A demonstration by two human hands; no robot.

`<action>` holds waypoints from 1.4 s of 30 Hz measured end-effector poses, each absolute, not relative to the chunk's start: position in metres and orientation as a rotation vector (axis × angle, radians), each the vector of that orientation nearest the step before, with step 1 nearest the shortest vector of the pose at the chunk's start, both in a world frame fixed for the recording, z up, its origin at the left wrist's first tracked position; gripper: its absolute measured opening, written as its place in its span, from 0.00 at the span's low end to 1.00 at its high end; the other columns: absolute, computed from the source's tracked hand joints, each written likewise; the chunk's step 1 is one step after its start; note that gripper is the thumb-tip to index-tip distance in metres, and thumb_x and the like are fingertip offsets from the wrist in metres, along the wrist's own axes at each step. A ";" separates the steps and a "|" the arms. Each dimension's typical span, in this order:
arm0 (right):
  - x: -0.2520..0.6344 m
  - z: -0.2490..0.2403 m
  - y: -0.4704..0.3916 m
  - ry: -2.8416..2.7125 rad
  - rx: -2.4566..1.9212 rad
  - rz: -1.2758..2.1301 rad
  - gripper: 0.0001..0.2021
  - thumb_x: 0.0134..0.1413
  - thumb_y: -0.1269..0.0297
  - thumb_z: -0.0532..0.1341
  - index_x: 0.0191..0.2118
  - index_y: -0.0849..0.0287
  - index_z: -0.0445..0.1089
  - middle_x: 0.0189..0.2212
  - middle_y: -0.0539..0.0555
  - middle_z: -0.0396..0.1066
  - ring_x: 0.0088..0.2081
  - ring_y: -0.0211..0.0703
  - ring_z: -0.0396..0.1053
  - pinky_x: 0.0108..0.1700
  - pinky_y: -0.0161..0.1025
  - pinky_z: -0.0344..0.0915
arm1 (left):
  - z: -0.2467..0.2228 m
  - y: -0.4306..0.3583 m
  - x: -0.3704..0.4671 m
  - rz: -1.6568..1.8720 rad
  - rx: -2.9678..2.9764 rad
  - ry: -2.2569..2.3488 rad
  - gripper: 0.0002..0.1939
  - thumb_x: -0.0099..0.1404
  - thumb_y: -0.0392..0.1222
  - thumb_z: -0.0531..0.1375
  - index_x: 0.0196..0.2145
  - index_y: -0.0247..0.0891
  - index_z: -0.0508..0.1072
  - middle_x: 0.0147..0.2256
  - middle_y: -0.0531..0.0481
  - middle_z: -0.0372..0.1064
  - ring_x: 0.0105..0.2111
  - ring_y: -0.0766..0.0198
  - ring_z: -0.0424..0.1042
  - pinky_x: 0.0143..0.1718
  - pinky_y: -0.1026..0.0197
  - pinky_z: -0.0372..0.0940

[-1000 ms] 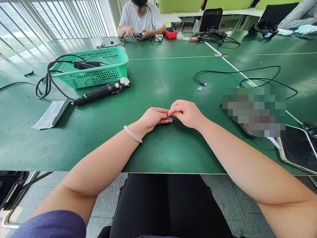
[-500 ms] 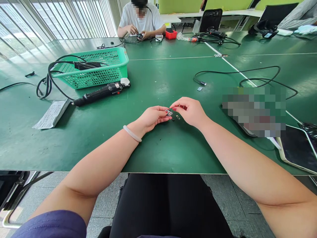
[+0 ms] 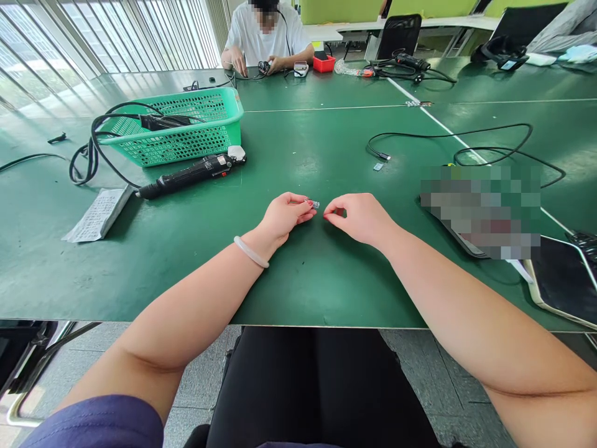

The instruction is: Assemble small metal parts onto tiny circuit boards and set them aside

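Observation:
My left hand [image 3: 285,218] pinches a small silvery part with fine detail [image 3: 316,205] between thumb and fingers, a little above the green table [image 3: 280,286]. What kind of part it is, I cannot make out. Just to its right is my right hand [image 3: 358,214], thumb and forefinger pressed together low over the tabletop. Anything between those fingertips is hidden or too small to name. A narrow gap separates the two hands.
At the left lie a green basket [image 3: 186,140] with a cable, a black electric screwdriver [image 3: 191,176] and a folded paper [image 3: 100,214]. A cable [image 3: 448,134], a blurred item [image 3: 485,211] and a phone-like device [image 3: 564,274] lie right. A person [image 3: 265,37] sits opposite.
My right hand has come away from the part in my left hand and down to the table. The small pale frame and dark bit there no longer show. My left hand has tilted the part.

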State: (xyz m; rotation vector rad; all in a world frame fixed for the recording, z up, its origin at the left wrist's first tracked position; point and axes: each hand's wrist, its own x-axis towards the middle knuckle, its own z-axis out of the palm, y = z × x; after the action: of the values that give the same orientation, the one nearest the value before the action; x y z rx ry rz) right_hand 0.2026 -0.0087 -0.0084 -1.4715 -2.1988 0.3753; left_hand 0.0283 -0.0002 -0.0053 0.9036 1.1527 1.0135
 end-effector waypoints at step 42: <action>0.202 -0.014 -0.006 -1.786 -1.287 0.533 0.06 0.51 0.60 0.65 0.28 0.55 0.77 0.29 0.52 0.77 0.30 0.42 0.70 0.36 0.43 0.68 | -0.009 -0.002 0.025 0.969 1.350 1.119 0.10 0.57 0.36 0.68 0.28 0.34 0.68 0.25 0.48 0.75 0.28 0.67 0.75 0.37 0.60 0.70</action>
State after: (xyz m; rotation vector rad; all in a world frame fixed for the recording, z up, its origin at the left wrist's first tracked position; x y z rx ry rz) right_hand 0.2023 -0.0059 -0.0143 -1.2871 -1.7865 0.5326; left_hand 0.0254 -0.0018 -0.0088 1.3500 1.1194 0.9690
